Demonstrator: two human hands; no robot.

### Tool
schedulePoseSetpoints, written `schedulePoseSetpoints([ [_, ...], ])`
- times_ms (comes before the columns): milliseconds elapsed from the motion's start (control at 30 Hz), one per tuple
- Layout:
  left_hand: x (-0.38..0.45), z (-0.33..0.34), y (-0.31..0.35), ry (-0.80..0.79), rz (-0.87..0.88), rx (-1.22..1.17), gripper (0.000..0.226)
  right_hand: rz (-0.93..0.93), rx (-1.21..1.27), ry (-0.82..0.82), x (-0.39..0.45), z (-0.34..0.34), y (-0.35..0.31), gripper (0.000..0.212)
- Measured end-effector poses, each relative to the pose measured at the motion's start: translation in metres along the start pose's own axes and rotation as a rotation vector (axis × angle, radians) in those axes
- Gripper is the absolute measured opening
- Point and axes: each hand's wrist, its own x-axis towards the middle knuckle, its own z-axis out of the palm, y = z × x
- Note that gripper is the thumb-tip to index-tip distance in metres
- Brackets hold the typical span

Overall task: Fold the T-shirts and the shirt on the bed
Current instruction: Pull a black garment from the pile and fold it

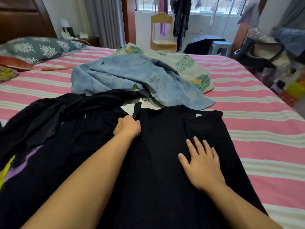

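Note:
A black T-shirt [165, 133] lies flat on the pink striped bed [257, 126] in front of me, its sides folded in. My left hand [127, 127] grips the folded left edge near the shoulder, fingers curled into the cloth. Flat on the shirt's right half rests my right hand [202, 164], fingers spread. More black clothing [54, 116] lies crumpled at the left. Behind it sits a rumpled blue shirt [132, 76], partly covering a white leaf-print garment [189, 66].
Pillows [38, 48] lie at the bed's far left below a dark wooden headboard. A wooden chair [162, 33] and hanging clothes stand beyond the bed near the window. Cluttered chairs and boxes [267, 55] line the right side.

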Motion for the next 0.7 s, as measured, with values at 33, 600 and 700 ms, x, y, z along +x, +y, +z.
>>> schedulePoseSetpoints([
  [33,0.000,-0.003,-0.002,0.027,-0.009,-0.155,0.039,0.000,0.004,0.004,0.000,0.001,0.000,0.072],
  [600,-0.101,-0.100,-0.108,-0.158,-0.230,-0.676,0.026,0.031,-0.014,-0.155,0.004,-0.013,-0.005,0.072],
  [700,-0.094,-0.088,-0.106,-0.087,-0.200,-0.469,0.059,0.040,-0.024,-0.191,0.005,-0.017,-0.005,0.072],
])
